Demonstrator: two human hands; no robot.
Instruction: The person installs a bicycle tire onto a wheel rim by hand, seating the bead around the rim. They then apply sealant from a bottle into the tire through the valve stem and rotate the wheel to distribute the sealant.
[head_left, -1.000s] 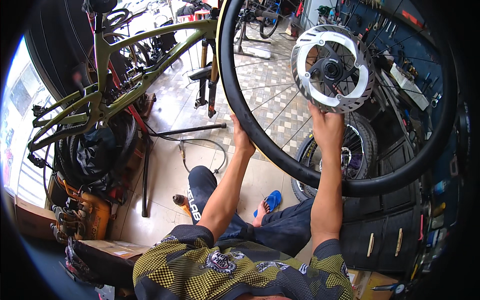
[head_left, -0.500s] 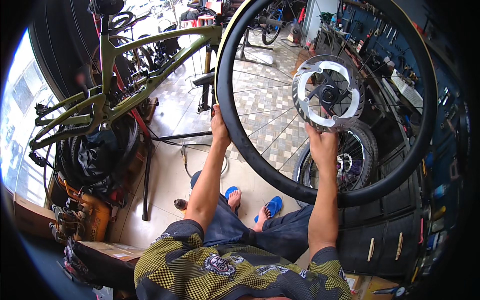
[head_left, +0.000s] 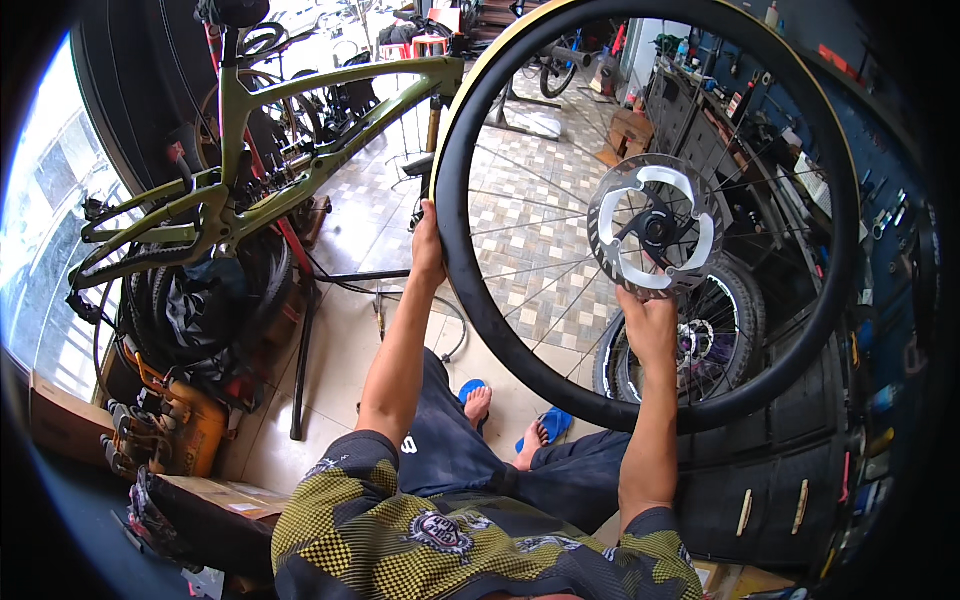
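I hold up a bicycle wheel [head_left: 690, 418] with a black rim and tyre and a tan outer edge. My left hand [head_left: 428, 245] is closed around its left side. At the wheel's centre is a silver and black disc brake rotor [head_left: 607, 238] around a dark hub [head_left: 656, 229]. My right hand [head_left: 653, 328] reaches to the rotor's lower edge, thumb upward. Its other fingers are partly hidden, so its exact hold cannot be made out. Thin black spokes run from hub to rim.
An olive-green bike frame [head_left: 232, 125] stands at left on a repair stand with dark legs [head_left: 303, 370]. Below it is an orange air compressor [head_left: 197, 430]. Another wheel with a knobbly tyre [head_left: 755, 310] leans behind my right forearm. Tools hang on the blue wall [head_left: 885, 270] at right.
The wheel's centre and my right hand have come lower in the view. My left hand stays on the rim. The room has shifted slightly rightward in the picture.
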